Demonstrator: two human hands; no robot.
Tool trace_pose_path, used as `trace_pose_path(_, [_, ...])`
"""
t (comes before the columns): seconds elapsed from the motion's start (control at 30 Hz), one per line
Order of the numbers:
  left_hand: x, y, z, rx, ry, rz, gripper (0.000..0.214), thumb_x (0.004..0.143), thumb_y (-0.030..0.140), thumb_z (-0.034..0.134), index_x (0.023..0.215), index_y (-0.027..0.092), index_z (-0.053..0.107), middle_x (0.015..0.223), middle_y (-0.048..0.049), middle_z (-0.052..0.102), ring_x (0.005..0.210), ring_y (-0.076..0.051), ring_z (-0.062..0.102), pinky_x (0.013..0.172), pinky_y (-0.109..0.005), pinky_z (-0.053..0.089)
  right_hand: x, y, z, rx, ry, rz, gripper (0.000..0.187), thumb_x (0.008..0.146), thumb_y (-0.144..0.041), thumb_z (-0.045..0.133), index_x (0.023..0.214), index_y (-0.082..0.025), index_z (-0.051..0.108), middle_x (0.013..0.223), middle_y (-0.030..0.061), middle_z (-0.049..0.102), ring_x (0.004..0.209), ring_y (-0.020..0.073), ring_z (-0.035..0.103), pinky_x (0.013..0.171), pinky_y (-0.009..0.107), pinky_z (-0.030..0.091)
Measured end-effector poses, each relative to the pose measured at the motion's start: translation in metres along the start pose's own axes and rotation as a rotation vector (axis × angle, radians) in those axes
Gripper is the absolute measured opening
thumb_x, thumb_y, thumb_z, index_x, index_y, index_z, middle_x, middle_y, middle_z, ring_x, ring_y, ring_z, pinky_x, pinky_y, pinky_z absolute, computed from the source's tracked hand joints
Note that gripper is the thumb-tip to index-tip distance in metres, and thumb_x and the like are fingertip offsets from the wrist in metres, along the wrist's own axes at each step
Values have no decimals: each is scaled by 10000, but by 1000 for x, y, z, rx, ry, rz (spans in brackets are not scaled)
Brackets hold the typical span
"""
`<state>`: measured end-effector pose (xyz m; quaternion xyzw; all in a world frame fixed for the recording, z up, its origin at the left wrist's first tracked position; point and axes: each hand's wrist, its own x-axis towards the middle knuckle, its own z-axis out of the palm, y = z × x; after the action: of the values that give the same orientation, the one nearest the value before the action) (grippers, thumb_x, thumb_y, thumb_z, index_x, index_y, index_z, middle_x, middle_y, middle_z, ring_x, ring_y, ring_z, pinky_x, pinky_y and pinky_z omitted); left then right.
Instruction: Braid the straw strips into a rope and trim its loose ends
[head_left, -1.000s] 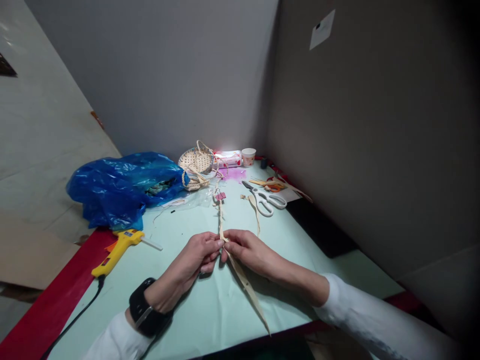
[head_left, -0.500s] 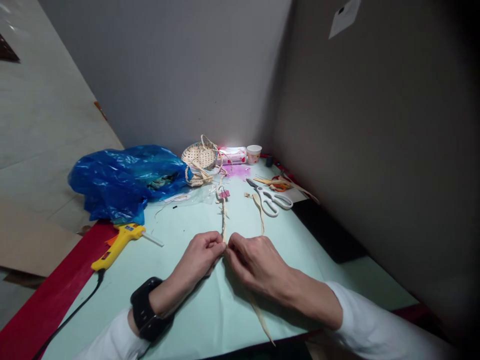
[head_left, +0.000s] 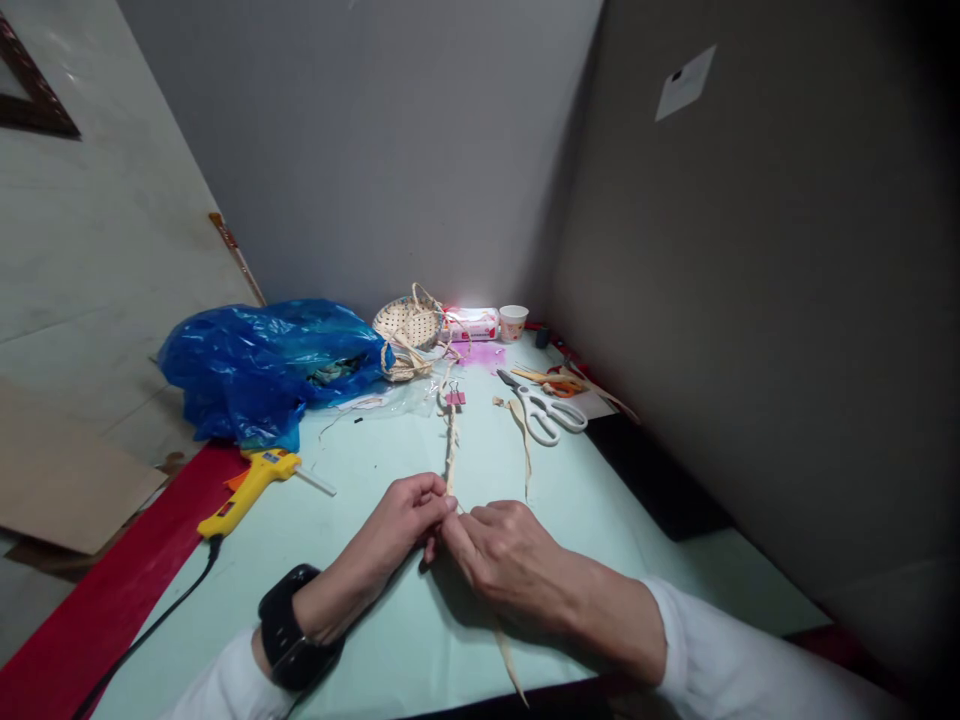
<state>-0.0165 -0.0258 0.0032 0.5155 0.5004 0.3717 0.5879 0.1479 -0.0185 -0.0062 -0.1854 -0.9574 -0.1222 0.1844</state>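
A pale braided cord (head_left: 451, 450) runs down the table from a pink binder clip (head_left: 456, 397) at its far end. My left hand (head_left: 411, 508) pinches the cord's near end between thumb and fingers. Close against it, my right hand (head_left: 499, 545) is closed with its fingertips on the strands there; its palm side is hidden. From under the right hand a loose flat strip (head_left: 510, 660) trails toward the table's front edge. Another pale strip (head_left: 525, 450) lies to the right of the cord.
White-handled scissors (head_left: 540, 410) lie on the right, beside more strips and orange-handled scissors (head_left: 564, 388). A yellow glue gun (head_left: 251, 492) with its cable rests on the left. Behind are a blue plastic bag (head_left: 277, 365), a woven basket (head_left: 405, 322) and a paper cup (head_left: 514, 322).
My right hand has turned knuckles-up and shifted slightly down and left, against the left fingertips. The left hand keeps its pinch. The whole view has shifted a little.
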Motion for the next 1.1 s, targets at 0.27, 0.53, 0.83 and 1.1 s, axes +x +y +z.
trace_pose_path(0.27, [5,-1,-4,101,-50,21,159,772,266,551,656,196,468,418,76,460,342,-78,428,389,-193,250,2,4,-12,429,-75,288,198,918,-294,476,899,-155,616,688,27,662,534,135,542,519,270,301])
trace_pose_path(0.53, [8,-8,-8,196,-22,27,203,826,286,465,646,212,407,428,102,397,275,-52,395,347,-191,136,56,124,-13,551,-89,798,383,945,-441,479,1076,-118,638,924,96,681,803,178,616,723,289,432])
trace_pose_path(0.83, [11,-10,-16,285,6,6,226,810,293,474,620,234,367,408,115,334,237,-61,335,289,-197,101,106,163,17,601,-396,824,307,931,-343,575,1166,-146,597,1169,76,611,995,221,620,840,405,536])
trace_pose_path(1.1, [9,4,-17,374,-17,-90,235,810,344,470,630,236,365,425,112,322,265,-70,317,314,-215,115,108,181,22,755,-526,819,300,936,-362,566,1129,-136,607,1101,69,633,935,199,635,805,384,545])
